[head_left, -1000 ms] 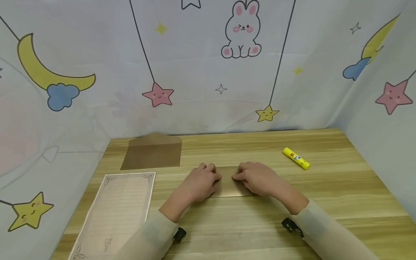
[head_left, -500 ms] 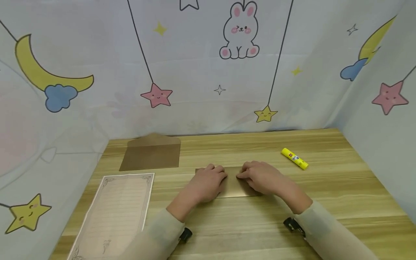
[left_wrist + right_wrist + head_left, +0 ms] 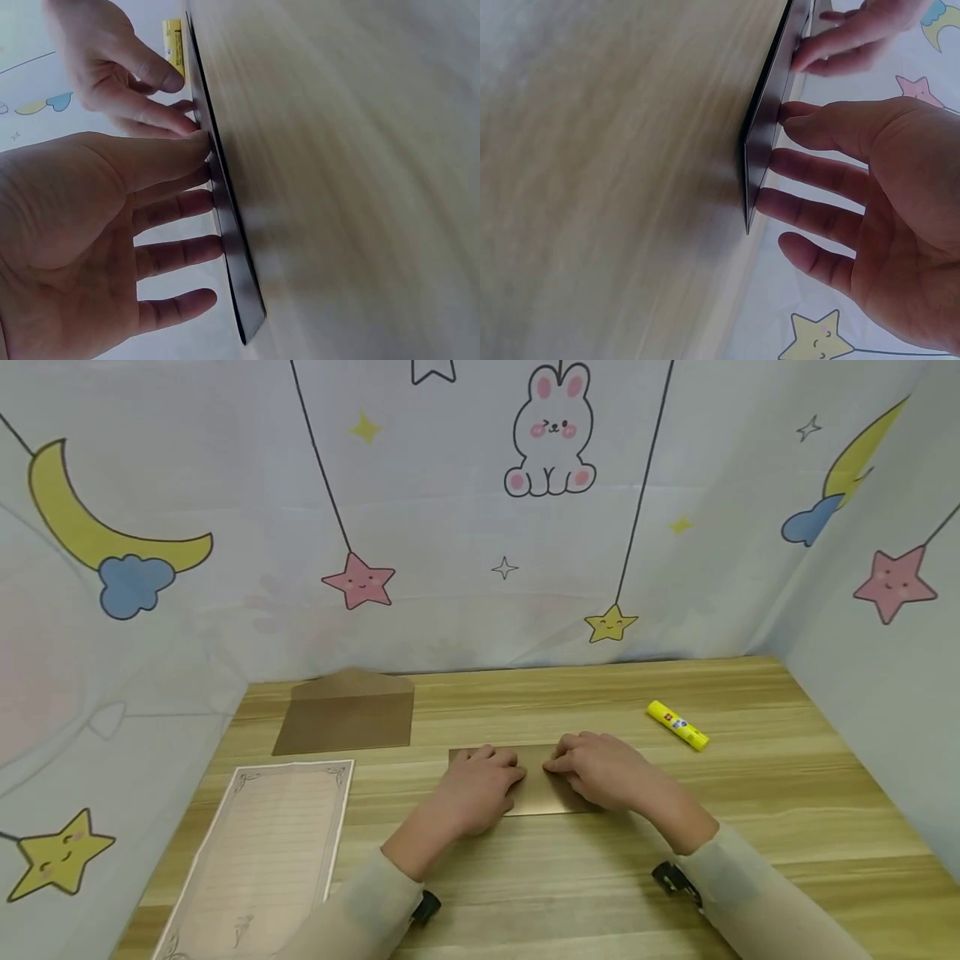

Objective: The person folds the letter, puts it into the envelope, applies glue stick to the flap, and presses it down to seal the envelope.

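Note:
A flat bronze-brown paper rectangle (image 3: pixel 536 792) lies on the table in front of me; whether it is an envelope or a folded sheet I cannot tell. On its left part rests my left hand (image 3: pixel 480 789), fingertips pressing the surface. My right hand (image 3: pixel 603 768) touches the right part the same way, with a narrow gap between the two hands. From the left wrist view, the left fingers (image 3: pixel 180 255) stretch out straight onto the thin brown paper. Similarly, the right fingers (image 3: pixel 814 214) are extended in the right wrist view; the little finger seems off the paper.
A brown envelope (image 3: pixel 347 725) with its flap up lies at the back left. Lined letter paper (image 3: pixel 262 847) with a decorated border lies at the left, partly under the left sleeve. At the back right is a yellow glue stick (image 3: pixel 677 725). A printed curtain (image 3: pixel 450 527) encloses the table (image 3: pixel 555 893).
Both hands have shifted slightly right, the left one more, and the rectangle's left end now shows behind the left hand. Over the last half second they have barely moved.

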The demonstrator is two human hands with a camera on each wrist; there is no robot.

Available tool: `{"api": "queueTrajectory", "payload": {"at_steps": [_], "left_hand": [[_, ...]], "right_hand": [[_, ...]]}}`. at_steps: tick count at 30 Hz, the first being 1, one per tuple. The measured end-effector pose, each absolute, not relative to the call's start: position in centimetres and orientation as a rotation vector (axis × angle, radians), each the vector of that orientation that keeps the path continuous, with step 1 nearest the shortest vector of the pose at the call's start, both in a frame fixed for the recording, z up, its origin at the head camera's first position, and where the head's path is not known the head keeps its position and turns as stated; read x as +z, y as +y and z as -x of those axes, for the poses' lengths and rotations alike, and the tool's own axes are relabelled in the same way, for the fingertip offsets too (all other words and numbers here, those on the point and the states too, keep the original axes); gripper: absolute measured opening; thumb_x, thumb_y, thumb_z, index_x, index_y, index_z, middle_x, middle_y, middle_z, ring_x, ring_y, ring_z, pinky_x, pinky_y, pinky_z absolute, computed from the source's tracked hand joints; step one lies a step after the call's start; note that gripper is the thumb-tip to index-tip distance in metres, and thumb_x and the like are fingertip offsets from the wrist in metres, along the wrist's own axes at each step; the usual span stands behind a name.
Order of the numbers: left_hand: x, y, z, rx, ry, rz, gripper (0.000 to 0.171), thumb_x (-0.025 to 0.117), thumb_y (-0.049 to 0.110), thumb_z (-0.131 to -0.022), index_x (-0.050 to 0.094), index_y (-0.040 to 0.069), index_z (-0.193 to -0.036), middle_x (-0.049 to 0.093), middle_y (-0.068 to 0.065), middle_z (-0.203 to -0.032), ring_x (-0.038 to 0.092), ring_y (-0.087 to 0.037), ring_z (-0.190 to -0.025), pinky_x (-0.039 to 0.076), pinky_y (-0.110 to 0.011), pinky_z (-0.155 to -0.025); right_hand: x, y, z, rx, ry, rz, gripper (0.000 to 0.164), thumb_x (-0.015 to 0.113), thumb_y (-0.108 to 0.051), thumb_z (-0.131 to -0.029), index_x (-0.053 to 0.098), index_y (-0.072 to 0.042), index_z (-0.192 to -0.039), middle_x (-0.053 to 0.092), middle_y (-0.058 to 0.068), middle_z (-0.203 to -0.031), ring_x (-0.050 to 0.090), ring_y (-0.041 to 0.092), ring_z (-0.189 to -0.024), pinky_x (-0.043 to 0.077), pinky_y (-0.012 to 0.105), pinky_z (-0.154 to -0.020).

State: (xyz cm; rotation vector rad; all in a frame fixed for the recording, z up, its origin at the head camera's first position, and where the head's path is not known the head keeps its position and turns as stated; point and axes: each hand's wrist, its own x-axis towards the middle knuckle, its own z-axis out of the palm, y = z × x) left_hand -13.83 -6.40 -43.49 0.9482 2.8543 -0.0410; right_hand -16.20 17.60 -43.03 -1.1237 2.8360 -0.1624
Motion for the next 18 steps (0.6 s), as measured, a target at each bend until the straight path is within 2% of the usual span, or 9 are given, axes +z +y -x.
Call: {"api": "queueTrajectory", "payload": {"at_steps": [5,11,18], "left_hand": [[-43.2,-8.5,13.4,0.012,2.89,-0.878,0.043,0.075,0.036,-0.101,0.071,0.02,-0.14,0.061,0.003,-0.138,0.055,-0.025,-0.129,0.048,-0.056,-0.102],[-43.4,-10.3,13.4,0.109,2.936,-0.812,0.04,0.072,0.033,-0.103,0.072,0.017,-0.139,0.062,-0.002,-0.139,0.057,-0.03,-0.127,0.049,-0.056,-0.098],[-43.4,-10.3,13.6,0.09,2.937,-0.827,0.039,0.073,0.033,-0.102,0.072,0.016,-0.138,0.063,-0.004,-0.136,0.058,-0.032,-0.125,0.05,-0.058,-0.098]], "right_hand": [[-42.8,17.4,16.0,-0.142,2.837,1.108,0.029,0.069,-0.012,-0.104,0.077,-0.016,-0.132,0.069,0.003,-0.122,0.066,0.026,-0.111,0.056,0.047,-0.085],[-42.7,17.2,15.8,-0.123,2.848,1.11,0.031,0.07,-0.011,-0.102,0.077,-0.017,-0.132,0.069,0.003,-0.12,0.066,0.026,-0.109,0.056,0.047,-0.084],[-43.0,15.4,15.6,-0.088,2.827,1.125,0.038,0.07,-0.017,-0.103,0.071,-0.02,-0.141,0.066,0.004,-0.128,0.062,0.028,-0.116,0.054,0.051,-0.094]]}}
